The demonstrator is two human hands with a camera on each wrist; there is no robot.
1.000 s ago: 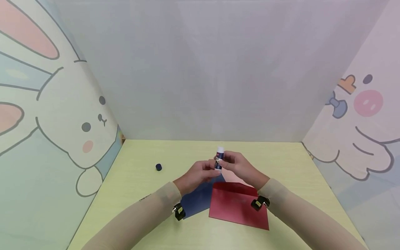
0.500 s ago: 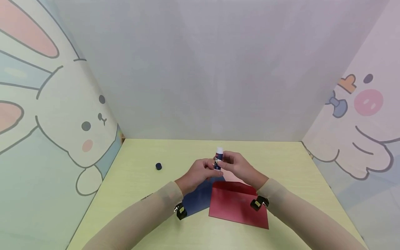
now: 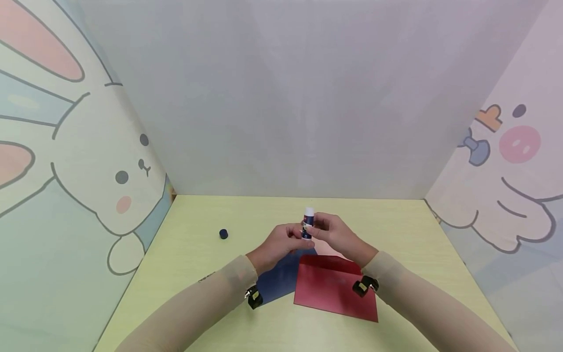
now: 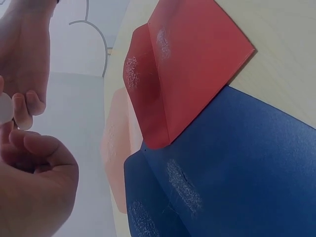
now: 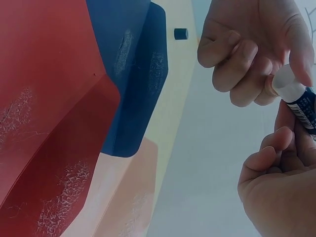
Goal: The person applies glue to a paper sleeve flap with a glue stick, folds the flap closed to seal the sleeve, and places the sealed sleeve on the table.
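Observation:
Upright above the envelopes, a glue stick with a white top and dark blue label is held between both hands. My left hand pinches its white bottom end with thumb and fingers. Higher up, my right hand grips the labelled barrel. Below lie a red envelope, a blue envelope and a pale pink envelope, overlapping, flaps unfolded. Whitish glue smears show on flaps and bodies in the wrist views.
A small dark blue cap stands on the pale yellow table, left of the hands. A grey-white panel rises behind the table. Cartoon-printed panels flank both sides.
My left thumb and fingers have shifted slightly at the glue stick's bottom end, and the stick has moved a little. The envelopes and cap lie as before.

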